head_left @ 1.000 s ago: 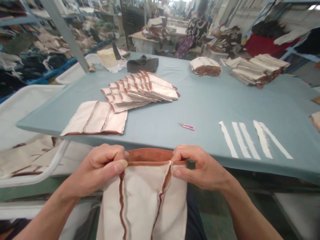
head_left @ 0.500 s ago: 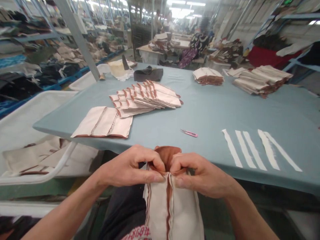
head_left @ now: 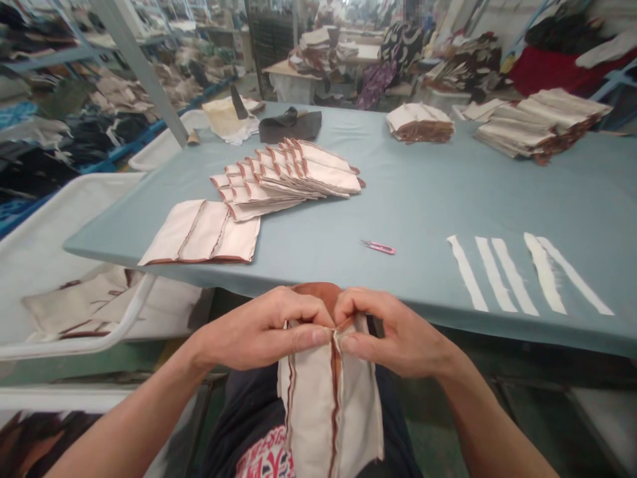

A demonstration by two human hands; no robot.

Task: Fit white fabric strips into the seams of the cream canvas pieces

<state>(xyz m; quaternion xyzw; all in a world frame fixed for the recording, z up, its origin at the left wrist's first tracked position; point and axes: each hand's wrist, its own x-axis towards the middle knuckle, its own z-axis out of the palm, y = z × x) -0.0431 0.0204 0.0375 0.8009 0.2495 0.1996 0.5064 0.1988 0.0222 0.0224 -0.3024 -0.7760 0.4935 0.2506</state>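
Observation:
A cream fabric piece with brown trim [head_left: 328, 405] hangs over my lap, below the table's near edge. My left hand [head_left: 263, 328] and my right hand [head_left: 393, 332] both pinch its top edge, fingers closed and thumbs nearly touching at the middle. The fabric is bunched narrow between them, and a brown band shows just above my fingers. Small pink thread snips [head_left: 378, 247] lie on the blue-grey table [head_left: 423, 206] beyond my right hand.
A flat cream piece [head_left: 202, 234] and a fanned stack of similar pieces [head_left: 288, 179] lie at the left. Several white strips [head_left: 522, 272] sit at the right. More stacks [head_left: 542, 123] stand at the back. White bins [head_left: 60, 265] are left of the table. A person sits beyond the far end.
My hands came together from about a fabric-width apart, gathering the piece's top edge into a narrow bunch. The camera view shifted slightly.

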